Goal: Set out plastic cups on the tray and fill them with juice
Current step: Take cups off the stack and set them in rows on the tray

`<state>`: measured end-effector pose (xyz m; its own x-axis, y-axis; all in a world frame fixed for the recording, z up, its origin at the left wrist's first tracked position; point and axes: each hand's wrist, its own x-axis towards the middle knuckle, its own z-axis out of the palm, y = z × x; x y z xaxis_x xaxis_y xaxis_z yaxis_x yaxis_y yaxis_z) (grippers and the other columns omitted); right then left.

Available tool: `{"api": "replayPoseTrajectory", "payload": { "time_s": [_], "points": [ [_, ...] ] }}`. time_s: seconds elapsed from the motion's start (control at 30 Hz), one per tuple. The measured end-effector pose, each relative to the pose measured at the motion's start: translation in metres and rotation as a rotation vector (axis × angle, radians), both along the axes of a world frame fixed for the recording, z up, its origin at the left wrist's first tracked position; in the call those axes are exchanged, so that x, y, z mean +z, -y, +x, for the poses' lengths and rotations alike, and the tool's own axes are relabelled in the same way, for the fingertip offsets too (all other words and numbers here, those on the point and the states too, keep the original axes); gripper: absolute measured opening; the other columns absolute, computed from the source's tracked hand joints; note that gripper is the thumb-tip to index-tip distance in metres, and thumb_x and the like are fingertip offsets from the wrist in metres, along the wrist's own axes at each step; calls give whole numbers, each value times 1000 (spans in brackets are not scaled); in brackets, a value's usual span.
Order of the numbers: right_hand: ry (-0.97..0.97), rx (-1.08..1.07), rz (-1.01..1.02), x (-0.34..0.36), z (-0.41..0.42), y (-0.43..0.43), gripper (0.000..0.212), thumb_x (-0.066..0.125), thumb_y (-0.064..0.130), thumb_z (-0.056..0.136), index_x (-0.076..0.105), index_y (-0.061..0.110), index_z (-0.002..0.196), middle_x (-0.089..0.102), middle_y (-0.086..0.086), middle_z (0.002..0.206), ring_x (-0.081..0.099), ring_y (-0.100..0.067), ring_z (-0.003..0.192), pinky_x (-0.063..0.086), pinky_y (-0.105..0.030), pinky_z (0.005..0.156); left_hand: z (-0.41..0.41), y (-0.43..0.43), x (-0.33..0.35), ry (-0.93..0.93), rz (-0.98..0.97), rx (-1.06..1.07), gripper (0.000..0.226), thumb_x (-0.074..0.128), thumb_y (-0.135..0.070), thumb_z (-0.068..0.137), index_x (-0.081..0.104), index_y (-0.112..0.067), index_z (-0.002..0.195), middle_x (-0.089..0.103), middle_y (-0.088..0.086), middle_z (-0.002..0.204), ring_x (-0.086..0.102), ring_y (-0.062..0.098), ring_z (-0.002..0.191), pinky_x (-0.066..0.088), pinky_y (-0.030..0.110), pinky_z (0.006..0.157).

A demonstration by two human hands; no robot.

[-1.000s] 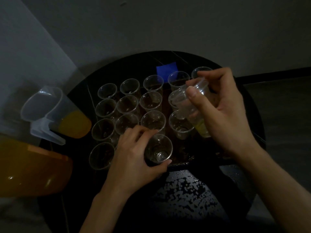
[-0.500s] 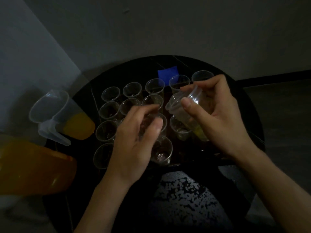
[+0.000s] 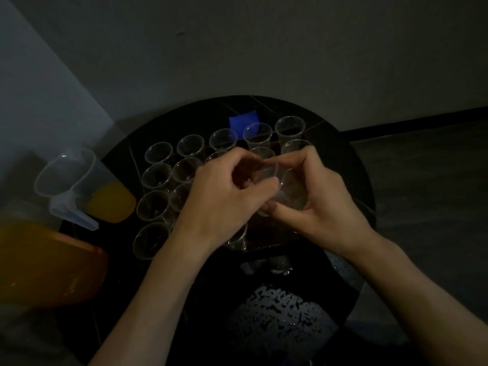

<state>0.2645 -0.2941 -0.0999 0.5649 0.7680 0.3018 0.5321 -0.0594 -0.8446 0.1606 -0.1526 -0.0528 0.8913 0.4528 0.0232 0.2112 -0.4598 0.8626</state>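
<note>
Several clear plastic cups (image 3: 158, 153) stand upright in rows on a dark tray (image 3: 266, 237) on a round black table (image 3: 351, 186). My right hand (image 3: 317, 199) grips a short stack of clear cups (image 3: 289, 192), tilted on its side above the tray. My left hand (image 3: 224, 199) meets it from the left and pinches the rim of the outermost cup (image 3: 269, 169) of that stack. A clear jug (image 3: 79, 186) with orange juice at its bottom stands at the table's left edge. The hands hide the cups beneath them.
An orange container (image 3: 45, 262) sits at the lower left, beside the jug. A blue patch (image 3: 244, 122) lies on the table behind the cups. A grey wall rises behind the table, with dark floor to the right.
My left hand has let go of the front cup on the tray, risen and moved right to the stack in my right hand. The right hand has turned the stack towards it.
</note>
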Motion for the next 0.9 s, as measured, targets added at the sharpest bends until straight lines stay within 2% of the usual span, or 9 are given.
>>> {"api": "replayPoseTrajectory", "payload": {
  "time_s": [0.13, 0.23, 0.33, 0.47, 0.6, 0.73, 0.9],
  "points": [
    [26, -15, 19, -3, -3, 5, 56, 70, 56, 82, 44, 29, 124, 62, 10, 121, 66, -8, 106, 59, -39, 80, -3, 8, 2, 28, -50, 46, 22, 74, -25, 85, 68, -24, 106, 72, -8, 92, 71, 6, 79, 56, 19, 65],
    [66, -35, -9, -6, -4, 11, 59, 65, 65, 80, 40, 35, 123, 60, 13, 122, 64, -6, 106, 58, -39, 81, -4, 6, 7, 53, 19, 86, 22, 72, -31, 85, 69, -25, 106, 70, -8, 93, 67, 2, 88, 52, 13, 71],
    [69, -60, -36, -11, -2, 19, 63, 62, 73, 76, 37, 41, 125, 57, 16, 125, 62, -5, 108, 58, -38, 83, -5, -1, 13, 71, 44, 142, 28, 72, -38, 85, 68, -25, 110, 69, -10, 98, 64, -3, 92, 47, 6, 70],
    [35, -113, -33, -12, 3, 33, 72, 66, 71, 73, 38, 40, 131, 57, 16, 124, 61, -1, 110, 58, -35, 87, -10, -6, 21, 110, 64, 158, 31, 75, -37, 84, 68, -25, 112, 68, -11, 107, 63, -2, 96, 48, 6, 74],
    [-31, -223, 25, -11, 9, 48, 81, 71, 64, 65, 42, 34, 135, 60, 15, 120, 63, 3, 107, 56, -27, 90, -16, -3, 15, 129, 118, 191, 51, 72, -44, 72, 64, -27, 120, 65, -12, 115, 63, 0, 104, 54, 21, 85],
    [-85, -321, 79, -16, 15, 64, 86, 75, 57, 67, 46, 26, 141, 62, 13, 117, 63, 1, 108, 53, -25, 92, -22, 9, -7, 126, 255, 204, 60, 82, -44, 72, 59, -28, 125, 59, -11, 120, 58, -3, 108, 49, 13, 89],
    [-55, -342, 40, -22, 14, 72, 90, 75, 59, 65, 46, 27, 144, 58, 16, 121, 56, 8, 112, 45, -10, 92, -26, 24, -37, 61, 404, 139, 65, 82, -37, 67, 58, -24, 126, 53, -10, 120, 53, -1, 111, 42, 4, 88]
  ]
}}
